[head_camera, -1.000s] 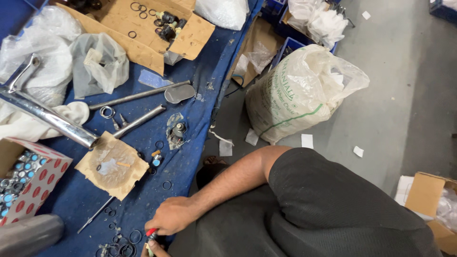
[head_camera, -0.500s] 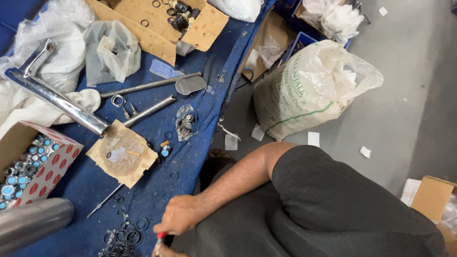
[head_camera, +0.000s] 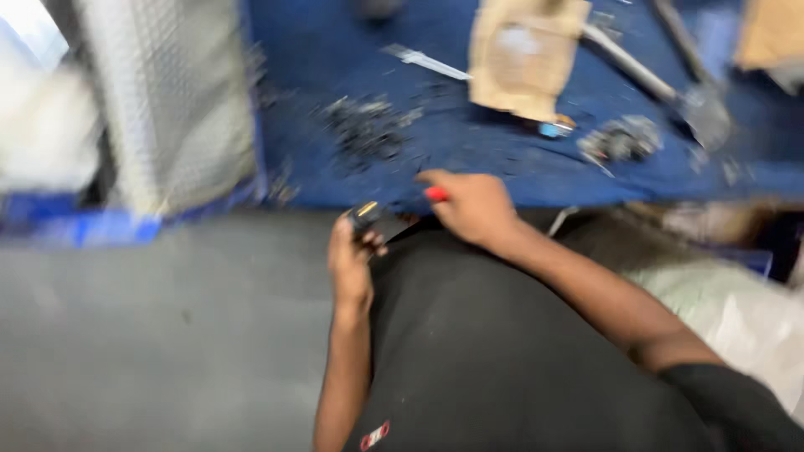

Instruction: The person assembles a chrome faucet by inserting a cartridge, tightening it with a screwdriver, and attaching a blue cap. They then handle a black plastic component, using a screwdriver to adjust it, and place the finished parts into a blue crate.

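Note:
The picture is motion-blurred. My left hand (head_camera: pixel 352 259) is closed around a small dark part with a yellow mark (head_camera: pixel 365 213), held just off the near edge of the blue-covered table (head_camera: pixel 335 50). My right hand (head_camera: pixel 471 205) sits close beside it at that edge and grips a thin tool with a red handle tip (head_camera: pixel 435 194). Both hands hover over my black-clad lap, a few centimetres apart. The tool's working end is hidden between the hands.
On the blue cloth lie a heap of small dark rings (head_camera: pixel 368 130), a torn cardboard piece (head_camera: pixel 519 50), a metal rod (head_camera: pixel 628 59) and a cluster of small metal parts (head_camera: pixel 624 138). A ribbed grey metal panel (head_camera: pixel 167 100) stands at left, a white sack (head_camera: pixel 737 310) at right.
The camera has swung sharply, so the table now lies across the top. My left hand has come into view holding the dark part. My right hand stays at the table edge with the red-tipped tool.

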